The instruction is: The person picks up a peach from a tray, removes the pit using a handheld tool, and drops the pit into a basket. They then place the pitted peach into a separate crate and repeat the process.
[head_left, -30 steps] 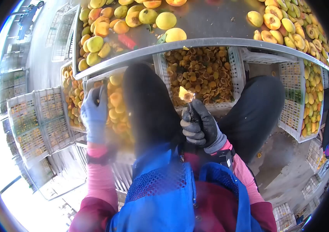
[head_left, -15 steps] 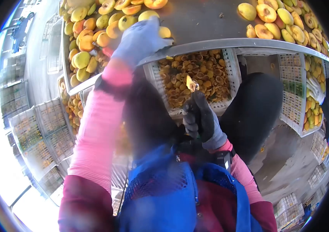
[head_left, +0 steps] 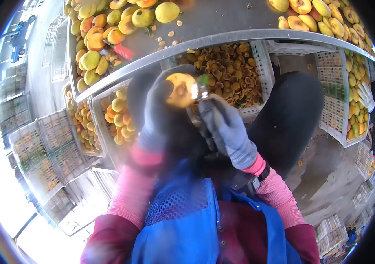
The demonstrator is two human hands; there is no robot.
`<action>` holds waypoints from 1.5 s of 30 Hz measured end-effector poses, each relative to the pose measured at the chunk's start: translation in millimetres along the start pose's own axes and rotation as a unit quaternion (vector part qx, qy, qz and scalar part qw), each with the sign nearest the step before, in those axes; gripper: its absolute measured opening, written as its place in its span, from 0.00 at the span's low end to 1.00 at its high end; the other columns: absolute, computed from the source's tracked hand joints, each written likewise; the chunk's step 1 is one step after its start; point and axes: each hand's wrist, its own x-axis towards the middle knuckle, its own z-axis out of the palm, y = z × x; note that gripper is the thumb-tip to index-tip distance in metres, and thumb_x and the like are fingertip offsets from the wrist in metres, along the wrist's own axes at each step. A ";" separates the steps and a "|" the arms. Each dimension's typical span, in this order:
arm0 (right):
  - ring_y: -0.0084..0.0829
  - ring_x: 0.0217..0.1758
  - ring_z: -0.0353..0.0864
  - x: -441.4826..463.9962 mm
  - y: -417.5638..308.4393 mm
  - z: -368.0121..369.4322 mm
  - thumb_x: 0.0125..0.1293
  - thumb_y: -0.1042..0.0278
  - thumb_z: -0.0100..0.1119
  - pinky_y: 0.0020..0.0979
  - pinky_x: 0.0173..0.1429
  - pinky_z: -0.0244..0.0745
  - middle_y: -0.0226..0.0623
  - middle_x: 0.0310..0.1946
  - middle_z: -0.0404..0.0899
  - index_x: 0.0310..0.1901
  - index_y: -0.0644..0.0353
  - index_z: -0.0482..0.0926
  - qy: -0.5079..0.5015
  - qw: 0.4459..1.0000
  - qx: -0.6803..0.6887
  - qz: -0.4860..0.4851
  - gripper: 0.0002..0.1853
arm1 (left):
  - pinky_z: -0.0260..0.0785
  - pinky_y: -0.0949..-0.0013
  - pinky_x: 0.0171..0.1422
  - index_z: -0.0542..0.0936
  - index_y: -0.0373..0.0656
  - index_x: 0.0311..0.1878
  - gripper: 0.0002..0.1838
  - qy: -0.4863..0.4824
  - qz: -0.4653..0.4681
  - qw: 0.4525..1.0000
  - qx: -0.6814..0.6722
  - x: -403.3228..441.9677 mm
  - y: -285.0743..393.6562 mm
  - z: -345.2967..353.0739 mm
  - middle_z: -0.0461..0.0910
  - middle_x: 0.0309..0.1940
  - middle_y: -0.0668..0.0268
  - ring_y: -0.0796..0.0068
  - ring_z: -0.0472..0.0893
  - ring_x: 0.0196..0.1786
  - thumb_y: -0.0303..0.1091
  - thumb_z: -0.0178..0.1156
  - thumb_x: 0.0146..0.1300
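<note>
Gloved in grey, my left hand [head_left: 157, 103] is wrapped round a halved yellow fruit [head_left: 181, 90], its cut face showing. My right hand [head_left: 227, 125], in a grey and black glove, is closed on a small tool [head_left: 200, 91] with a shiny metal end. The metal end is at the right edge of the fruit half. Below the hands' level, a white crate [head_left: 264, 70] holds many brown-orange fruit scraps [head_left: 231, 75]. The tool's handle is mostly hidden by my fingers.
A metal table [head_left: 222, 20] with a raised rim carries fruit piles at left and right, and a red-handled object [head_left: 123, 52]. Fruit-filled crates stand at left and right [head_left: 332, 97]. Another person's gloved hand [head_left: 366, 96] rests over the right crate. Stacked crates [head_left: 38, 149] stand far left.
My left hand has come back from the table with a fruit half. My right hand has turned its tool to the fruit, and the scrap on the tool's tip is no longer visible.
</note>
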 end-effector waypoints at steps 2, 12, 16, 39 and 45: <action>0.32 0.31 0.74 -0.8 8.1 2.9 0.68 0.65 0.51 0.32 0.37 0.69 0.43 0.32 0.77 0.45 0.66 0.73 -0.011 0.982 -0.137 -0.129 0.12 | 0.68 0.73 0.50 0.73 0.31 0.53 0.24 -0.027 0.038 0.998 0.044 -6.5 -5.9 1.7 0.78 0.41 0.60 0.72 0.77 0.44 0.43 0.44 0.66; 0.38 0.31 0.78 -18.4 17.1 1.0 0.67 0.59 0.53 0.37 0.35 0.69 0.46 0.28 0.76 0.43 0.63 0.73 0.038 0.922 -0.340 -0.181 0.14 | 0.72 0.75 0.41 0.78 0.32 0.43 0.25 -0.003 -0.064 0.998 0.009 -11.7 -17.1 -2.4 0.80 0.34 0.61 0.74 0.80 0.34 0.50 0.47 0.69; 0.34 0.28 0.75 -13.9 30.4 -7.1 0.69 0.60 0.51 0.34 0.34 0.69 0.42 0.26 0.75 0.42 0.64 0.73 0.017 0.963 -0.232 -0.139 0.14 | 0.73 0.74 0.40 0.79 0.35 0.42 0.23 -0.046 -0.078 0.990 0.107 -3.1 -20.6 -9.4 0.81 0.33 0.64 0.75 0.80 0.33 0.48 0.47 0.71; 0.44 0.33 0.77 -17.8 36.8 -11.1 0.69 0.63 0.51 0.39 0.38 0.70 0.48 0.31 0.77 0.47 0.65 0.71 0.039 0.956 -0.240 -0.165 0.14 | 0.69 0.74 0.43 0.76 0.32 0.46 0.15 0.078 0.171 0.940 0.286 -20.6 -40.0 10.7 0.79 0.35 0.61 0.78 0.76 0.38 0.36 0.50 0.69; 0.23 0.16 0.66 -32.9 2.7 6.8 0.70 0.45 0.47 0.24 0.17 0.59 0.29 0.23 0.71 0.37 0.58 0.73 -0.016 0.988 0.041 0.148 0.21 | 0.69 0.72 0.55 0.72 0.31 0.54 0.15 -0.053 0.058 0.960 0.269 -12.7 -15.9 5.4 0.77 0.48 0.58 0.73 0.77 0.47 0.30 0.51 0.69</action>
